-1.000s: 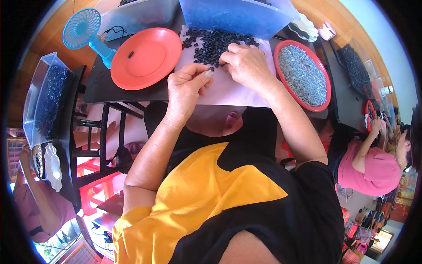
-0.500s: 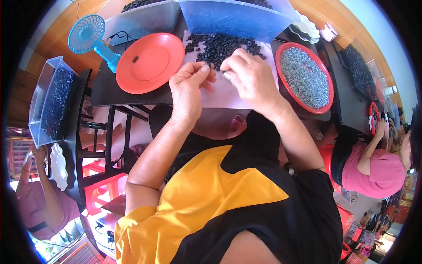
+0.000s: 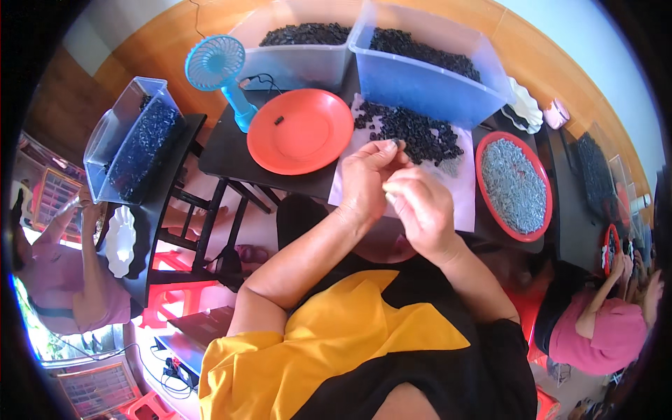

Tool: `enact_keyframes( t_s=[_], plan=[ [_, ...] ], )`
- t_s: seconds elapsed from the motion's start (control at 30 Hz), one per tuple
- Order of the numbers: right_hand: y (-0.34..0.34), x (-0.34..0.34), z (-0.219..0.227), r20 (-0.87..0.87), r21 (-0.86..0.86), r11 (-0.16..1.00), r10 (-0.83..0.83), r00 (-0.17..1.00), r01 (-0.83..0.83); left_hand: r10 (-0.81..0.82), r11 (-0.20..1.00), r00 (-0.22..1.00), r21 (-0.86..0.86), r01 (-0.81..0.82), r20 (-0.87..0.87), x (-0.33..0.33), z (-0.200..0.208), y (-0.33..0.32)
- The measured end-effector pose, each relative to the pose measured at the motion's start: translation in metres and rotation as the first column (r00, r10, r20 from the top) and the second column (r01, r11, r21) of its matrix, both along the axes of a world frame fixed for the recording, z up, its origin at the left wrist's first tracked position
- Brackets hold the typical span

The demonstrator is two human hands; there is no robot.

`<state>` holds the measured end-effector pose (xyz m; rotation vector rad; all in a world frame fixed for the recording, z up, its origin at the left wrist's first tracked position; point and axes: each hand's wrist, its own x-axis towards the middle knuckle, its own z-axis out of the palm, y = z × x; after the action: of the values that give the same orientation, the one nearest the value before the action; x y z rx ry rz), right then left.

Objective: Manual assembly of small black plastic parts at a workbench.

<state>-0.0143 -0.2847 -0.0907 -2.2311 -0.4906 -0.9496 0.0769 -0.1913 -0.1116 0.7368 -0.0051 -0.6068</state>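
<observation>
My left hand is closed in a pinch on a small black piece, whose tip shows between thumb and forefinger. Just below and to its right, my right hand also has its fingers pressed together; what they hold, if anything, I cannot make out. Beyond both hands a heap of small black pieces lies on a pale pink sheet. An orange-red plate to the left bears one dark piece. On the right, a red tray is full of small silvery metal parts.
Two clear bins, a left bin and a right bin, hold more black pieces at the back. A blue fan stands by the plate. People sit at either side, one left and one right.
The view has shifted, so the table sits lower and further right. My right hand has come closer to my left, its fingers now below the pinched piece.
</observation>
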Motion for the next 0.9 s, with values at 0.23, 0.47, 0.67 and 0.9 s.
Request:
enact_keyframes(
  t_s=[0.23, 0.47, 0.67, 0.9],
  plan=[
    [-0.044, 0.022, 0.013, -0.297, 0.443, 0.89, 0.035, 0.954, 0.105, -0.044, 0.974, 0.937, 0.224, -0.037, 0.346, 0.005, -0.017, 0.021],
    [-0.049, 0.042, -0.025, 0.0, 0.222, 0.955, -0.2, 0.98, 0.195, 0.1, 0.984, 0.938, 0.104, -0.142, 0.333, 0.009, -0.022, 0.014],
    [-0.036, -0.003, -0.012, -0.037, -0.133, 0.987, -0.098, 0.995, 0.092, 0.077, 0.991, 0.941, 0.082, -0.11, 0.329, 0.011, -0.028, 0.023],
    [-0.026, 0.0, -0.035, -0.095, -0.371, 0.926, -0.109, 0.989, 0.066, 0.12, 0.987, 0.922, 0.056, -0.151, 0.367, -0.001, -0.022, 0.032]
  ],
)
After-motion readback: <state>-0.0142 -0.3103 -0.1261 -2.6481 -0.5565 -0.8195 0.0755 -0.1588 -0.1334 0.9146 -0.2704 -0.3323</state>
